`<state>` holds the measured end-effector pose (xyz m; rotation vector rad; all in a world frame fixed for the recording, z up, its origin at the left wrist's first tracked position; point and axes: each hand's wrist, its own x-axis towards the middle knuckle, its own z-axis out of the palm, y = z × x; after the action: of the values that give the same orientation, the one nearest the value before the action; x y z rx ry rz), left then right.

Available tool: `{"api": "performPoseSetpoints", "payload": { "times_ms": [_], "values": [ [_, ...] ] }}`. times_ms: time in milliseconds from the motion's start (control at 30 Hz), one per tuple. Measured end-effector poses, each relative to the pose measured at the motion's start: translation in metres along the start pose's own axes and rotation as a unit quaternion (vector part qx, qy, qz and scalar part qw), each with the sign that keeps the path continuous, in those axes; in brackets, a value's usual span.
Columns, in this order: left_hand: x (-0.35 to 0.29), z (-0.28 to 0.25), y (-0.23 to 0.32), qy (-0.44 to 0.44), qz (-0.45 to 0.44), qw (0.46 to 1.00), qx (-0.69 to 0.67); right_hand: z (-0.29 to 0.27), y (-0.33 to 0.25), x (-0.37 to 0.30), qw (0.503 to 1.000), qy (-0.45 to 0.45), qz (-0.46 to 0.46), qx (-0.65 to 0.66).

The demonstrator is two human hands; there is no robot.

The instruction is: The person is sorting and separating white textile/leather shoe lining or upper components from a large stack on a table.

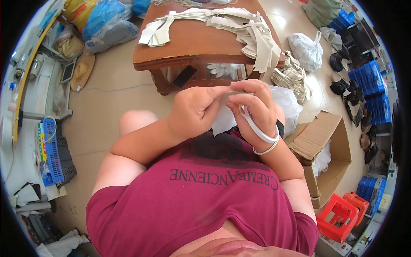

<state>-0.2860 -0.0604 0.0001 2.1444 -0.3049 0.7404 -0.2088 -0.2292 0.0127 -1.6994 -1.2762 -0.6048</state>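
Note:
Above my lap, my left hand [192,107] and my right hand [259,109] come together, thumbs and fingertips pinched. Between them hangs a thin white piece [223,119], like cloth or soft sheet; its gripped edge is mostly hidden by the fingers. Both hands appear closed on it. A narrow white strip [256,127] runs from the right fingers across that palm to the wrist, where a white band [266,150] sits. Beyond the hands, flat off-white cut pieces [231,22] lie in an overlapping row on a brown wooden table [188,47].
Right of the table, more cut pieces [293,79] are piled beside a white plastic bag [306,50]. An open cardboard box [327,145] stands at my right, with red stools [338,217] nearer. Blue crates [368,79] line the right side; a blue basket [51,150] is left.

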Motion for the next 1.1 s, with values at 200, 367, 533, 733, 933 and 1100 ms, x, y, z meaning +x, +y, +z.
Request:
{"api": "performPoseSetpoints", "payload": {
  "times_ms": [200,367,533,733,933,1100],
  "values": [
    [0.004,-0.001,-0.003,-0.008,0.138,0.988,0.067,-0.004,-0.008,-0.001,0.993,-0.027,0.107,0.035],
    [0.008,-0.007,-0.003,-0.020,0.188,0.976,0.103,-0.007,-0.012,-0.002,0.979,-0.040,0.189,0.072],
    [0.007,-0.014,-0.008,-0.113,0.238,0.956,0.132,-0.015,-0.005,-0.004,0.939,-0.128,0.278,0.155],
    [0.009,-0.015,-0.012,-0.084,0.235,0.959,0.131,-0.004,-0.007,-0.011,0.989,-0.044,0.140,0.002],
    [-0.003,-0.002,0.000,-0.036,-0.042,0.990,-0.133,0.001,0.000,-0.008,0.987,0.031,-0.118,-0.105],
    [-0.005,-0.004,0.006,-0.014,-0.111,0.982,-0.151,0.005,0.004,-0.008,0.985,0.044,-0.131,-0.102]
  ]
}}
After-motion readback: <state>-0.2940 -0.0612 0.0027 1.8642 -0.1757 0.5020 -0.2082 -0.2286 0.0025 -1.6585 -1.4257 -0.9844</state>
